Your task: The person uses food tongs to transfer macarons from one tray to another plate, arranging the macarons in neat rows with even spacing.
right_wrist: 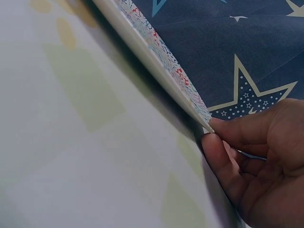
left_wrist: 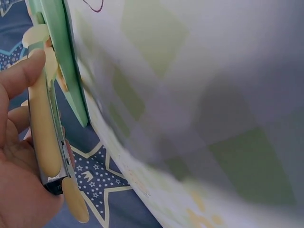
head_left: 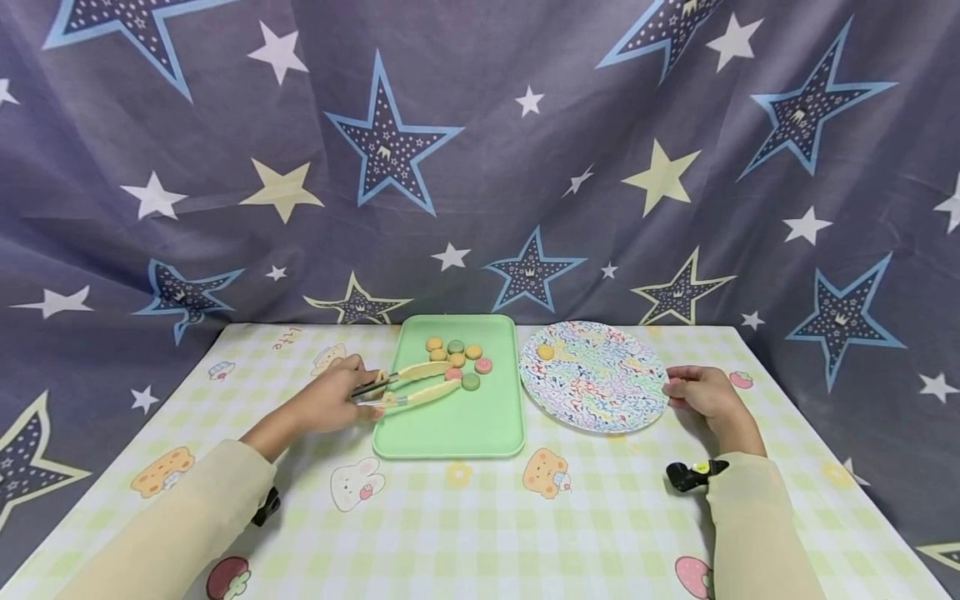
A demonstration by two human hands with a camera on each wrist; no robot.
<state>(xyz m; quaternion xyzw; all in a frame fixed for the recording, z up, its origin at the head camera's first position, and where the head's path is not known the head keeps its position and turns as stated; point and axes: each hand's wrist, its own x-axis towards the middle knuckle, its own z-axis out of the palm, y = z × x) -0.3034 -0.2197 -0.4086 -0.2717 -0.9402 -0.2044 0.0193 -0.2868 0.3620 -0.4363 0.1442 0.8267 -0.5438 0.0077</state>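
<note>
My left hand (head_left: pixel 335 395) holds a pair of tongs (head_left: pixel 420 396) with cream-yellow arms and a metal middle, reaching over the green tray (head_left: pixel 450 433). Between the tong tips sits a pink macaron-like piece (head_left: pixel 453 374); whether they squeeze it I cannot tell. Several more small round pieces lie around it on the tray, among them a green one (head_left: pixel 470 381) and a pink one (head_left: pixel 483 365). At the right, my right hand (head_left: pixel 705 393) pinches the rim of a round, multicoloured plate (head_left: pixel 592 383) between thumb and fingers. A yellow piece (head_left: pixel 545 352) lies near the plate's left edge.
Tray and plate stand side by side towards the back of a table with a checked, cartoon-printed cloth (head_left: pixel 420 542). A dark curtain with stars (head_left: pixel 480 167) hangs right behind the table. Small black devices (head_left: pixel 693 475) are worn at the wrists.
</note>
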